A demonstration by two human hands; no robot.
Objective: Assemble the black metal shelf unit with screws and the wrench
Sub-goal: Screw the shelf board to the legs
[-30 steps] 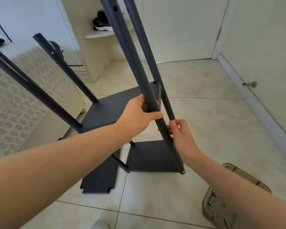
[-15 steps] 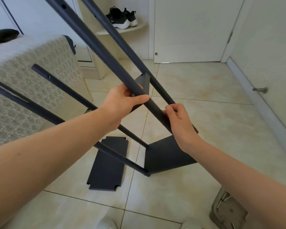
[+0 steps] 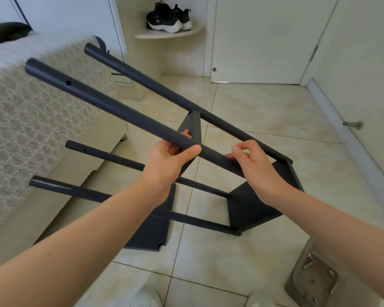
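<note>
Shelf frame tipped from upright, poles now aimed at 10 o'clock. Upper pole clasped by closed grips of left hand and right hand. Screw holes likely made reachable.

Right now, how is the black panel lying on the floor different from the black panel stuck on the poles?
The loose panel lies flat on the tiles; the fitted panel stands tipped up on edge. The fitted panel has poles joined at its corners; the loose panel has none and shows an empty corner notch. Both are dark and flat.
</note>
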